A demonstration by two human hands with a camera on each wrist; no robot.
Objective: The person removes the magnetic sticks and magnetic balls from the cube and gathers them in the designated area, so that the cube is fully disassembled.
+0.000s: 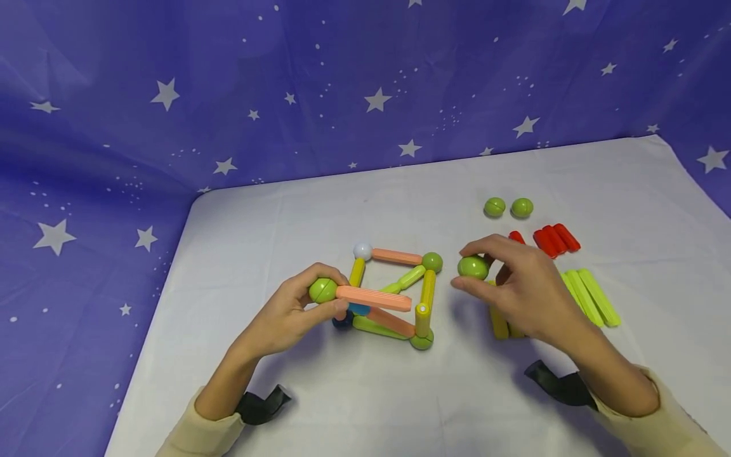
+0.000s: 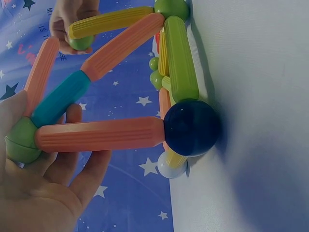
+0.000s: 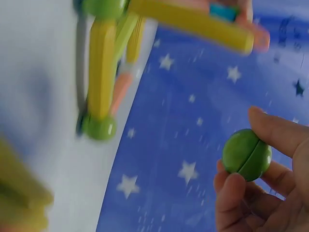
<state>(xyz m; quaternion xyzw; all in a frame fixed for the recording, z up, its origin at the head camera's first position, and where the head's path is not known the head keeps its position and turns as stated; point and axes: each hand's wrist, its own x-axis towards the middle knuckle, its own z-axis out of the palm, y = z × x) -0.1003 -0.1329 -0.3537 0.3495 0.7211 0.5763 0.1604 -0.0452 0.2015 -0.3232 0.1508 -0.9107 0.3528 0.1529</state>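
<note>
Here's the left hand [image 1: 291, 322], thumb and fingers closed around a glossy green ball [image 1: 322, 290], smooth and round, raised above the table at the frame's near left side! A ribbed salmon rod [image 1: 374, 298] juts from it, its far end free. The left wrist view shows two more rods meeting that ball: a teal piece [image 2: 60, 99] continuing into salmon, and a grooved salmon bar [image 2: 101, 134] running to a shiny navy ball [image 2: 191, 128] on the cloth.

Over to the right hand [image 1: 528, 289]: it pinches a second green ball [image 1: 473, 267] between thumb and fingertips, off the table and well apart from the first, a fine seam line circling its polished shell. Between the hands, a stubby yellow rod [image 1: 422, 320] stands up from a green corner ball [image 1: 422, 341], and a white ball [image 1: 362, 252] marks the far left corner.

Behind and beside the right hand, red rods [image 1: 562, 238] and slim lime rods [image 1: 591, 298] lie in rows on wrinkled white cloth [image 1: 365, 406].
</note>
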